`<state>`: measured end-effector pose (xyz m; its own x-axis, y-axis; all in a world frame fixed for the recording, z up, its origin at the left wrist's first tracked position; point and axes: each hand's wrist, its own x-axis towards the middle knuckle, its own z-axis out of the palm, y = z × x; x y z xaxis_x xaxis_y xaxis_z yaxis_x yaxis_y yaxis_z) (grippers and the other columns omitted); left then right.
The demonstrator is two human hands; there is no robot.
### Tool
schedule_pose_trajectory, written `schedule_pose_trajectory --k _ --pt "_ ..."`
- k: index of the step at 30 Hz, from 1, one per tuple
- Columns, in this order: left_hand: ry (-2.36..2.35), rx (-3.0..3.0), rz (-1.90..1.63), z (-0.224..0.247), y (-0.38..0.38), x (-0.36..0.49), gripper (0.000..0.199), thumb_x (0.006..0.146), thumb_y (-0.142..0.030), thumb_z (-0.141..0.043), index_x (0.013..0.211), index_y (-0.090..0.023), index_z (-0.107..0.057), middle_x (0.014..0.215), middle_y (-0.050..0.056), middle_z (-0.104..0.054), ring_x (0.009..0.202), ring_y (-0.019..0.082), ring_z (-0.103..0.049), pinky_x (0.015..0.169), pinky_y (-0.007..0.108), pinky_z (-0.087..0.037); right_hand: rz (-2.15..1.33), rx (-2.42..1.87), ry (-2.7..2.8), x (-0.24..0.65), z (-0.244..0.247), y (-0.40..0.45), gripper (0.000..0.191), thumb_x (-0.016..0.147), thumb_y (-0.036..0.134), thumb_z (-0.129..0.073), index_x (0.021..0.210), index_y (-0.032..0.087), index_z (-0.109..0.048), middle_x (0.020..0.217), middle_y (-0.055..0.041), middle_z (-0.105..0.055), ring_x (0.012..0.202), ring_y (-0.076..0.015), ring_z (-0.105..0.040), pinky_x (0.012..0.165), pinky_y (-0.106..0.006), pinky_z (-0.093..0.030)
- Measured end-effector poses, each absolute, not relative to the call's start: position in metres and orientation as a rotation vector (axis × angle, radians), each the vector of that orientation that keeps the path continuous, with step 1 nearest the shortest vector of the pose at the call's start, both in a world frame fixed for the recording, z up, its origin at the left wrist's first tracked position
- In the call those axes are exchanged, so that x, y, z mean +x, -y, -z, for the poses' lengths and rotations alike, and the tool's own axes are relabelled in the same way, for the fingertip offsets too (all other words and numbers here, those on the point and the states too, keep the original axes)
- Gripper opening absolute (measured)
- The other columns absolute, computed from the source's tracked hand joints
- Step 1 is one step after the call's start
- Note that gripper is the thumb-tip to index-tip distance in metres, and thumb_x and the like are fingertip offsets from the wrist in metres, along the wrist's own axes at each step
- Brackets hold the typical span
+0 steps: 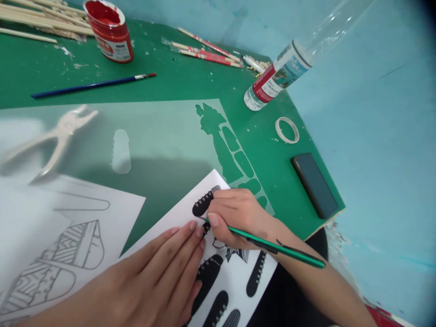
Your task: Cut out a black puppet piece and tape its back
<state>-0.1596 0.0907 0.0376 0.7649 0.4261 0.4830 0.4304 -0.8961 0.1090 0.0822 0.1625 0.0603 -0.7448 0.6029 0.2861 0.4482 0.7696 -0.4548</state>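
Observation:
My right hand (243,213) is closed round a slim green pen-like tool (282,247), its thin tip against a white printed sheet (177,213). Black elongated shapes with small ladder-like marks, such as this dark figure (204,202), cover the paper. Flat on the same sheet, fingers stretched out, lies my left hand (160,268); its fingertips are close to the tool's tip. Part of the print is hidden under both hands. Beneath the paper a translucent plastic sheet (163,131) with cut-out openings rests on the green table (190,81).
White-handled pliers (63,136) and a line-drawn sheet (116,204) lie left. Behind are a blue paintbrush (95,85), a red paint pot (114,38), wooden sticks (44,18) and wrapped chopsticks (207,54). A bottle (272,81), tape roll (287,130) and phone (315,184) stand or lie right.

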Motion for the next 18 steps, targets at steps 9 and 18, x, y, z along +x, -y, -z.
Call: schedule_pose_trajectory --k 9,18 --pt "0.686 -2.938 0.831 -0.0394 -0.0941 -0.1590 0.049 0.099 -0.028 -0.063 0.138 0.002 -0.063 0.135 0.021 -0.071 0.131 0.032 -0.065 0.131 0.049 -0.029 -0.468 -0.829 2.557 0.0797 -0.0610 -0.1610 0.039 0.106 0.015 -0.040 0.069 0.022 -0.049 0.060 0.0036 -0.047 0.060 -0.0147 -0.037 0.058 -0.031 -0.035" --pt "0.655 -2.943 0.784 -0.0408 -0.0952 -0.1604 0.053 0.100 -0.031 -0.062 0.140 0.004 -0.061 0.137 0.022 -0.069 0.132 0.034 -0.065 0.130 0.050 -0.030 -0.490 -0.830 2.556 0.0802 -0.0600 -0.1600 0.037 0.106 0.014 -0.041 0.071 0.021 -0.050 0.061 0.0038 -0.048 0.060 -0.0147 -0.037 0.059 -0.031 -0.037"
